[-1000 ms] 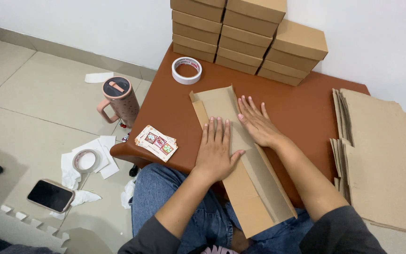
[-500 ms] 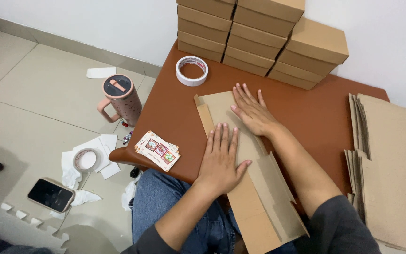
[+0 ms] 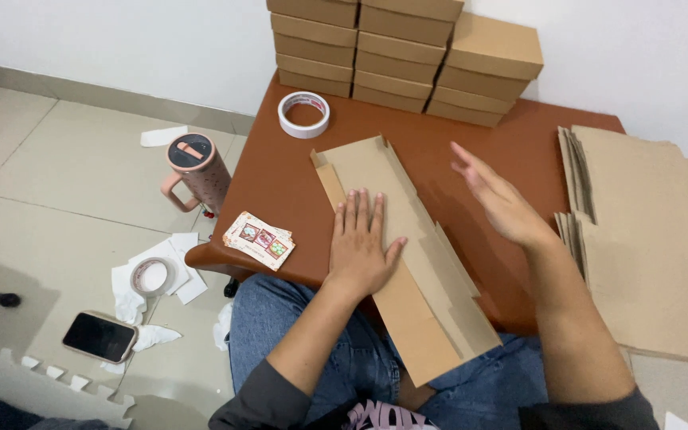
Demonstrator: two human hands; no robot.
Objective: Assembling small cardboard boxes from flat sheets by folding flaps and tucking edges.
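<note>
The left hand [image 3: 362, 248] lies flat, fingers spread, pinning a long flat cardboard blank [image 3: 408, 255] to the brown surface [image 3: 296, 187], holding it steady. The right hand [image 3: 497, 195] hovers open and empty just beside the blank. Left of the pinning hand sits a small stack of colourful cards [image 3: 259, 239]; beyond both hands, a white tape roll [image 3: 304, 114] and stacked tan boxes [image 3: 408, 56]. Flat cardboard sheets [image 3: 646, 231] lie right.

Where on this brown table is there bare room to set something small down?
Bare patches on the table: between the cardboard sheet and the flat cardboard pile, under the raised right hand; and between the tape roll and the cards. The back edge is crowded with stacked boxes. The left hand presses the sheet.
</note>
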